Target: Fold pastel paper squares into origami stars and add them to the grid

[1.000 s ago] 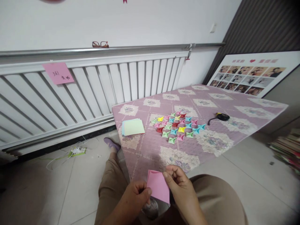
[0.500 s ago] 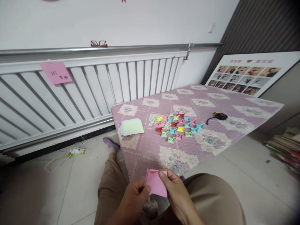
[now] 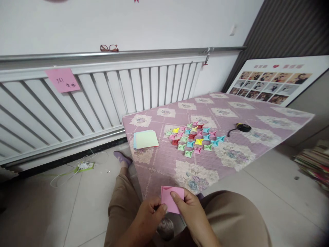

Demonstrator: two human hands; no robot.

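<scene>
A folded pink paper [image 3: 171, 198] is held between both hands over the near edge of the table, above the lap. My left hand [image 3: 151, 216] pinches its lower left corner. On the right side, my right hand [image 3: 189, 207] grips the paper with the thumb lying across its front. Beyond the hands, several small folded paper pieces [image 3: 192, 136] in red, pink, yellow, green and blue stand in rows on the table. A stack of square paper sheets [image 3: 147, 140], pale green on top, lies at the table's left side.
The table [image 3: 164, 171] has a purple floral cloth. A coiled black cable [image 3: 243, 127] lies on its right part. Behind are a white radiator [image 3: 144, 85] and glasses [image 3: 109, 48] on a pipe. A power strip [image 3: 84, 166] sits on the floor.
My right thumb has slid left and slightly down across the face of the pink paper. My left hand keeps its pinch. The view has shifted very slightly.
</scene>
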